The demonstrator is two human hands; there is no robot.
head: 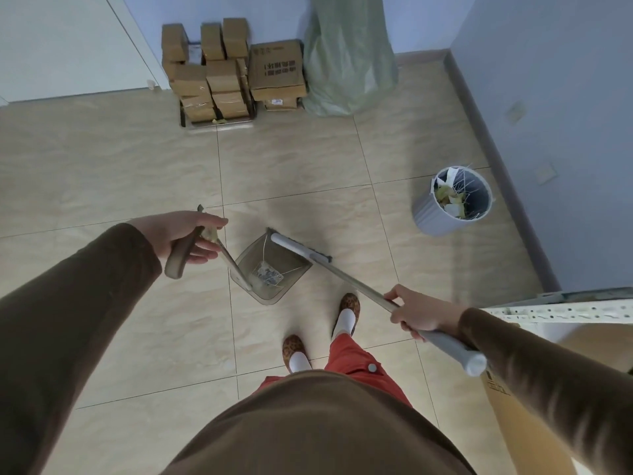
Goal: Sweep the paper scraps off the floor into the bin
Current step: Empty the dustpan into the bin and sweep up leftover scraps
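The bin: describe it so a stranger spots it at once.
Follow the blue wall on the right to its grey skirting. Beside it on the tiled floor stands the bin, alone: round, ribbed, pale grey, already holding paper scraps, unlike the brown cardboard boxes along the far wall.

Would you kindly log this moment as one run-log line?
left hand holds dustpan handle | right hand grips broom | scrap in dustpan | bin apart

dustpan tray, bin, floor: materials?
Dustpan tray: likely translucent smoky plastic, since floor tone shows through it. Bin: probably matte grey plastic, with moulded vertical ribs. Floor: glossy beige tile, seemingly ceramic, with grout lines and soft reflections.
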